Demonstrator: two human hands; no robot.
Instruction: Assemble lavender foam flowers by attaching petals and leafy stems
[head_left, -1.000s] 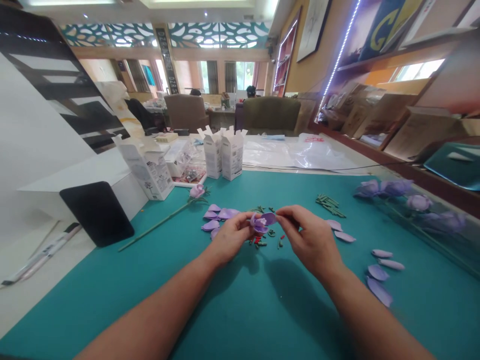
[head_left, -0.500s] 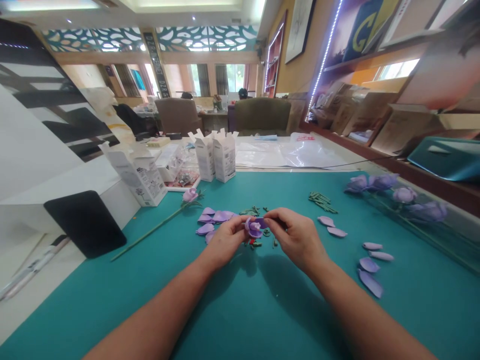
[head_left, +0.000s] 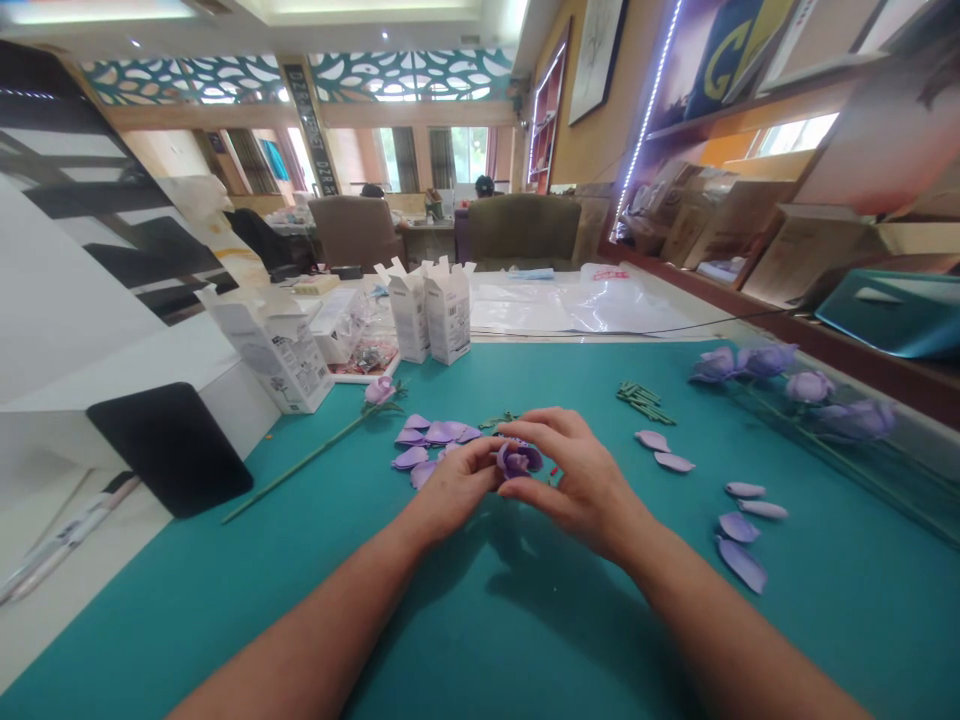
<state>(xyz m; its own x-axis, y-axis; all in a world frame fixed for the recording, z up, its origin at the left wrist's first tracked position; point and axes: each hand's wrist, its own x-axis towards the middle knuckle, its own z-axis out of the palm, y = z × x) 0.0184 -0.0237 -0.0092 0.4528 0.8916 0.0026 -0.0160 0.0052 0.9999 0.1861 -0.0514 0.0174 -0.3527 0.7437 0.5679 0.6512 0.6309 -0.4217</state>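
Purple flower [head_left: 516, 460] gripped between left hand [head_left: 454, 483] and right hand [head_left: 577, 475], fingers [head_left: 540, 428] curled closely around it, forearms angled inward above the tabletop [head_left: 225, 620].

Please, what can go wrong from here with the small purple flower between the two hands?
The small lilac artificial flower head is pressed between the left hand and right hand; too much pressure could perhaps crease its thin petals. The loose lilac petals lie close beside the left hand, so a small movement might push them out of place. The tiny green leaf pieces near the hands could also get knocked aside.
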